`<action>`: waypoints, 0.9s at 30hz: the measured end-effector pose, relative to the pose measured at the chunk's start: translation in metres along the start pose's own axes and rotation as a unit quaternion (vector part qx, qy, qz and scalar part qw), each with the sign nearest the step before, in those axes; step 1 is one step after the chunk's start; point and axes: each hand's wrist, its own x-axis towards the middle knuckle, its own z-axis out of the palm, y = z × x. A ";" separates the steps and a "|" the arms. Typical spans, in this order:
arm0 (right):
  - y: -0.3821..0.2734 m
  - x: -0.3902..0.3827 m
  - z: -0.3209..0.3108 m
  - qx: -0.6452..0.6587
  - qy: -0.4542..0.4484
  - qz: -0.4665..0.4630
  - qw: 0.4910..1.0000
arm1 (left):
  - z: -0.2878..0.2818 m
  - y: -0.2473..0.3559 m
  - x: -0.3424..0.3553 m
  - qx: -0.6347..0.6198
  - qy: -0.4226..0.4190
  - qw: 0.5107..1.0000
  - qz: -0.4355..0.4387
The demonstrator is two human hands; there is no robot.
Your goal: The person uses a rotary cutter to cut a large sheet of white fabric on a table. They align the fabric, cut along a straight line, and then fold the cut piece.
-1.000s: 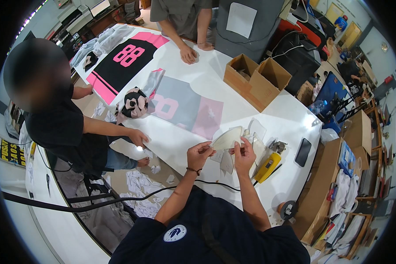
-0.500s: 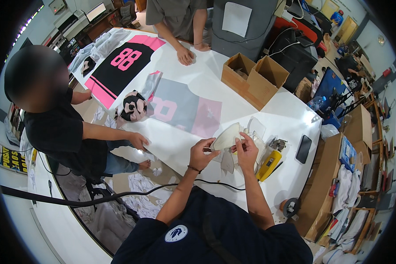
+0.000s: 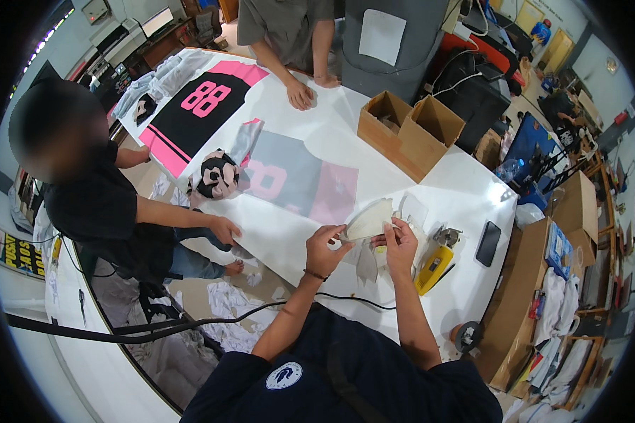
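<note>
My left hand (image 3: 326, 247) grips the lower left end of a thin cream fan-shaped piece (image 3: 367, 217). My right hand (image 3: 399, 243) pinches the same piece near its right edge. Beneath and behind them lie loose cut pieces (image 3: 412, 206), pale and irregular in shape. Just right of my right hand is a yellow hand tool (image 3: 432, 271) with a metal head (image 3: 446, 236) at its upper end. Beyond my hands, a pale grey and pink jersey panel (image 3: 293, 176) lies flat on the white table (image 3: 466, 204).
A co-worker (image 3: 99, 204) stands at left; another person (image 3: 286, 32) leans at the far side by a black-pink panel (image 3: 190, 134). Also around: bundled fabric (image 3: 217, 175), an open cardboard box (image 3: 420, 148), a phone (image 3: 488, 243), a cable (image 3: 353, 299), a spool (image 3: 467, 336).
My left hand has moved slightly right, its thumb shifting along the cream piece, which is tilted a little differently. My right fingers have shifted on it. The whole view has drifted slightly.
</note>
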 end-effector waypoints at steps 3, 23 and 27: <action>-0.003 -0.004 -0.004 -0.002 0.001 0.017 1.000 | 0.003 -0.004 -0.006 -0.005 -0.008 1.000 -0.017; 0.025 -0.002 -0.023 -0.014 -0.007 -0.015 1.000 | 0.022 -0.031 -0.017 -0.298 -0.093 0.938 -0.151; 0.024 -0.005 -0.023 -0.010 0.015 -0.017 1.000 | 0.015 -0.024 -0.016 -0.329 -0.097 0.919 -0.193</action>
